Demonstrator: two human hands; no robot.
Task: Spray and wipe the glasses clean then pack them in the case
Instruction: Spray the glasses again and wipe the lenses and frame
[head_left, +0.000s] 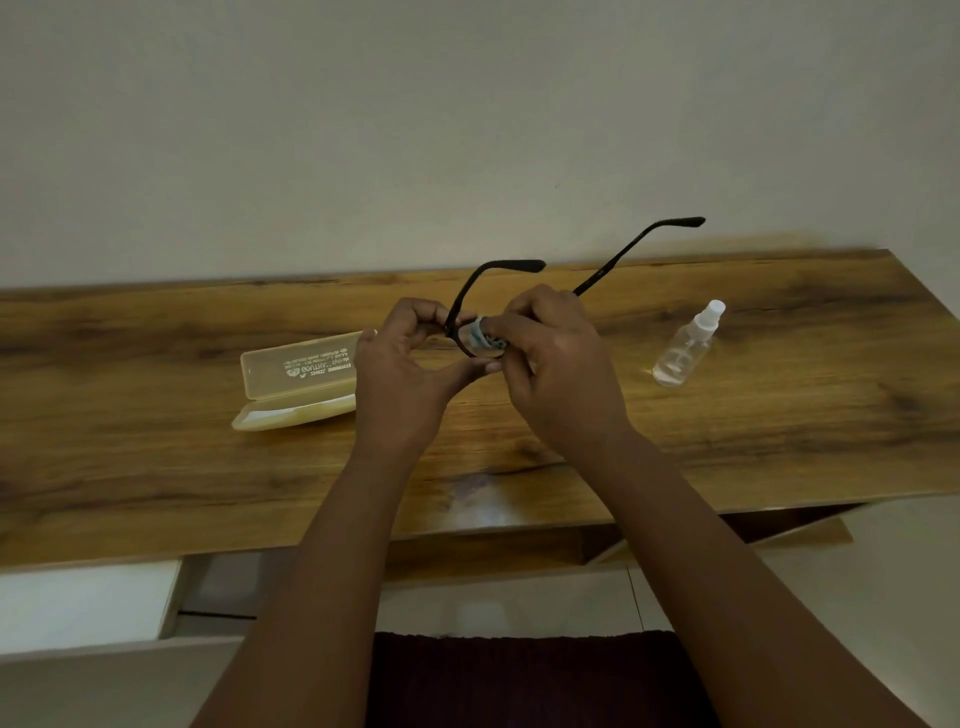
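Glasses (462, 304), black, temples unfolded: held above the wooden table (156, 467); left hand (400, 374) pinched the frame, right hand (556, 374) pinched a cloth (480, 335) round one lens. Case (298, 382), open, left. Spray bottle (685, 345), lying right.

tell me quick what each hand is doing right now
Left hand: holding the glasses by the frame.
Right hand: pinching the cloth against a lens of the glasses.
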